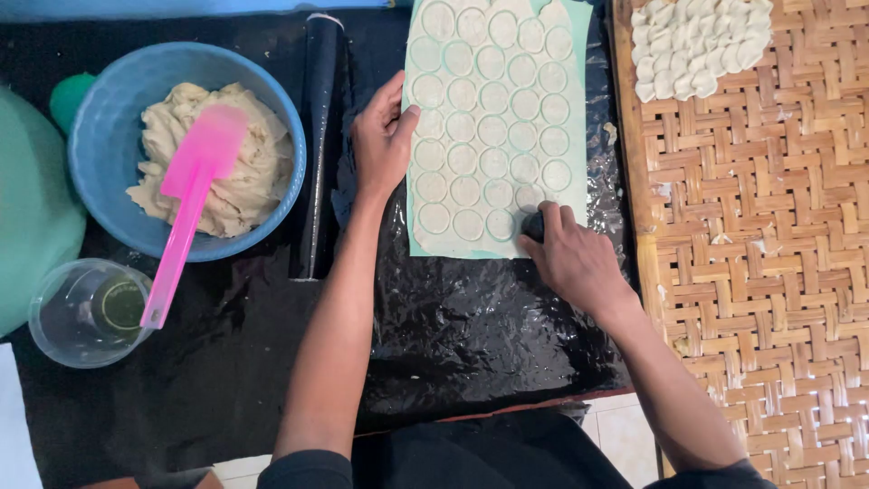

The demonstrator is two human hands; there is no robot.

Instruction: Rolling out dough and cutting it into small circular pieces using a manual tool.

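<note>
A thin pale sheet of rolled dough (pixel 496 127) lies on black plastic, marked all over with several cut circles. My left hand (pixel 383 140) rests flat on the sheet's left edge, fingers spread. My right hand (pixel 572 258) presses a small dark round cutter (pixel 534 225) into the sheet's lower right corner, fingers closed over it.
A black rolling pin (pixel 319 136) lies left of the dough. A blue bowl (pixel 109 118) holds filling and a pink spatula (pixel 186 208). A clear cup (pixel 86 312) stands below it. A woven bamboo tray (pixel 751 254) on the right carries several shaped dumplings (pixel 697 41).
</note>
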